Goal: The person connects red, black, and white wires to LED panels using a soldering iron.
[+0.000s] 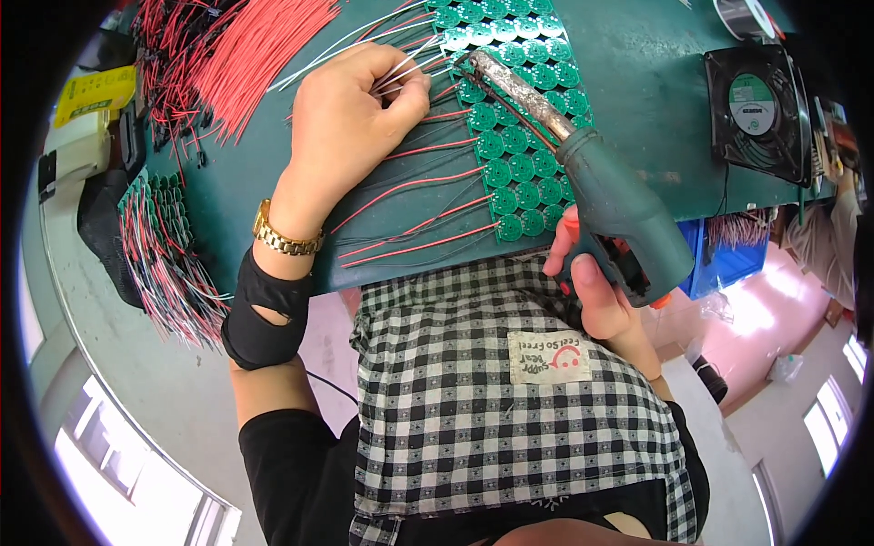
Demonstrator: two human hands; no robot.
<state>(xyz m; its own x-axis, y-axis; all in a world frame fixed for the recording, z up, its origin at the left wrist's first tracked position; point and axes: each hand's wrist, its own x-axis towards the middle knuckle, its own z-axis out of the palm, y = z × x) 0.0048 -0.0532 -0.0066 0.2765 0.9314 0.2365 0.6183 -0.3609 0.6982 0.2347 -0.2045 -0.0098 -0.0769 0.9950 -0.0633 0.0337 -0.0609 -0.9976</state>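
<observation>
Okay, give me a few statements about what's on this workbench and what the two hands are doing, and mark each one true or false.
1. The right hand holds a pistol-grip soldering gun. True.
2. The left hand lies empty on the mat. False: it pinches white wires beside the green circuit panel.
3. The soldering gun's tip points at the green circuit panel. True.
4. A small black fan stands at the bench's right side. True.
5. The left wrist is bare. False: it wears a gold watch.
6. The loose wire bundle at upper left is blue. False: it is red.
</observation>
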